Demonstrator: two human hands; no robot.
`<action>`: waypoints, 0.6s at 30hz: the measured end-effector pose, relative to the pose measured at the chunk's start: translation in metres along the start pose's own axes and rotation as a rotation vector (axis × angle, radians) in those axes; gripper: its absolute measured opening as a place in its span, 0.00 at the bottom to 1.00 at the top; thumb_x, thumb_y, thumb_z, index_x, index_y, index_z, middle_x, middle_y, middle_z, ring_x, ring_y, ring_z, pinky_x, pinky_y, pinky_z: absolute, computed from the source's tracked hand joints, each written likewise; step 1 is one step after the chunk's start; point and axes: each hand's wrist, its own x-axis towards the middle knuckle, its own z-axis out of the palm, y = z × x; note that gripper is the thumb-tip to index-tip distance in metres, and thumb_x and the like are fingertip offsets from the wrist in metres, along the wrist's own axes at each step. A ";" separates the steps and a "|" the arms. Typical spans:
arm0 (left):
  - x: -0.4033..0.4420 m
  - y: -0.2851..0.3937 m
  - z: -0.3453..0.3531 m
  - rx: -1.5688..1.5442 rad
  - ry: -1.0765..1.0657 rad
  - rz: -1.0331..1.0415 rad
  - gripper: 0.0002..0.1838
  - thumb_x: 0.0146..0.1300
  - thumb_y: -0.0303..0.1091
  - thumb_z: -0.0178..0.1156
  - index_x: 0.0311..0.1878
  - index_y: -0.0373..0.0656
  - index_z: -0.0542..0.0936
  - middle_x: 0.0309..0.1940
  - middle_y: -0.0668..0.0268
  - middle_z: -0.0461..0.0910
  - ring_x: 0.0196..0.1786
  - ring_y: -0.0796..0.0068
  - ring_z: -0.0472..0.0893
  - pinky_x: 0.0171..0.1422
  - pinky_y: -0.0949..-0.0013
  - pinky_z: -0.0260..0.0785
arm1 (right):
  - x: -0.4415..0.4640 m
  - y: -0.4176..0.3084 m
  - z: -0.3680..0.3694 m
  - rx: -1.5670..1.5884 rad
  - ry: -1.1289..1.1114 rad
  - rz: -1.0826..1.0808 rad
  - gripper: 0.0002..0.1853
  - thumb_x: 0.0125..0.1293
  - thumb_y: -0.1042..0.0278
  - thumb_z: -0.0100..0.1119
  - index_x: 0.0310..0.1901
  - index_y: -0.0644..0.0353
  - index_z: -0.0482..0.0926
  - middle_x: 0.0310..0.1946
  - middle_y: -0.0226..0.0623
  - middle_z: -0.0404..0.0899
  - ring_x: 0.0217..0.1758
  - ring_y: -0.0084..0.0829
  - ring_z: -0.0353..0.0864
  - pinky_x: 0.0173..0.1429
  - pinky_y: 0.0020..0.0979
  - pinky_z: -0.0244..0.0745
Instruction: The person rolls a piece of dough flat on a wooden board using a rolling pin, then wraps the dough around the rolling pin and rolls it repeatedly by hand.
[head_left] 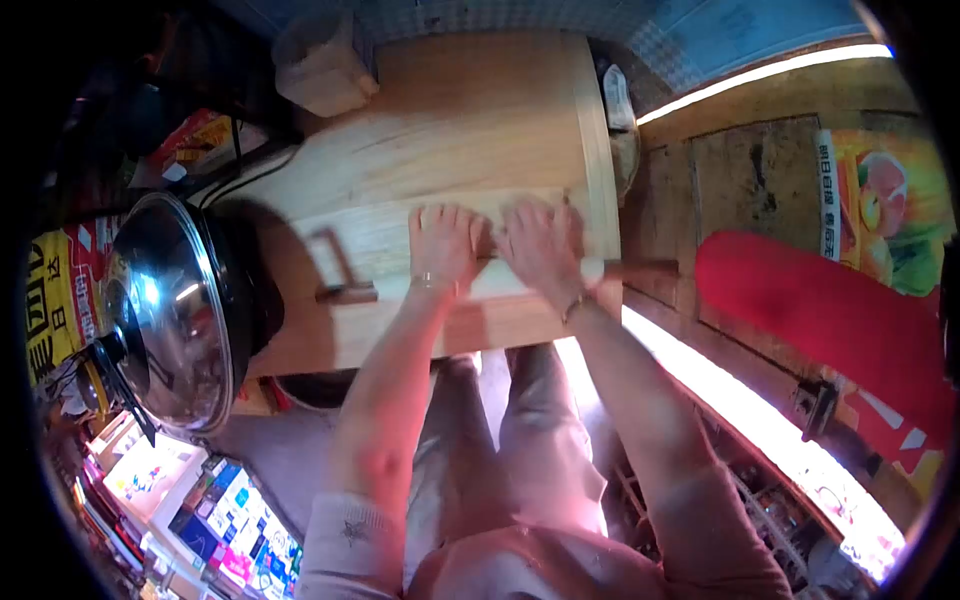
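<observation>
A pale rolling pin point(492, 281) with dark handles lies crosswise on a wooden board point(460, 110). My left hand point(447, 242) is palm down, its wrist above the pin's left part and its fingers reaching past it, away from me. Beside it, my right hand point(540, 245) lies the same way over the pin's right part. Fingers on both hands look laid forward, slightly blurred, and not wrapped round the pin. The palms hide whatever lies beneath them, so contact with the pin is unclear. A bracelet circles each wrist.
A wok with a glass lid point(170, 310) stands at the board's left edge. At the back left is a pale plastic container point(325, 65). A red cloth-like object point(800, 300) and a fruit-printed box panel point(885, 210) are on the right.
</observation>
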 end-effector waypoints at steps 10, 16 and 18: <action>0.063 -0.008 -0.013 0.032 0.302 -0.036 0.23 0.67 0.44 0.48 0.61 0.45 0.73 0.60 0.64 0.74 0.67 0.67 0.67 0.74 0.41 0.41 | 0.068 0.007 0.017 0.252 0.133 0.040 0.20 0.64 0.55 0.50 0.52 0.60 0.75 0.49 0.39 0.77 0.62 0.39 0.68 0.67 0.50 0.54; 0.026 -0.026 -0.010 0.013 0.389 -0.157 0.27 0.66 0.43 0.47 0.65 0.41 0.68 0.61 0.59 0.72 0.68 0.62 0.66 0.74 0.40 0.41 | 0.044 0.067 -0.003 0.309 -0.022 0.141 0.25 0.58 0.60 0.59 0.55 0.65 0.73 0.57 0.42 0.73 0.64 0.40 0.66 0.68 0.50 0.54; 0.021 -0.033 0.000 -0.065 0.364 -0.167 0.28 0.66 0.44 0.47 0.67 0.41 0.67 0.61 0.57 0.72 0.68 0.60 0.66 0.74 0.40 0.42 | 0.024 0.062 0.009 0.323 0.029 0.084 0.27 0.56 0.61 0.61 0.56 0.66 0.72 0.59 0.43 0.72 0.64 0.41 0.66 0.68 0.49 0.55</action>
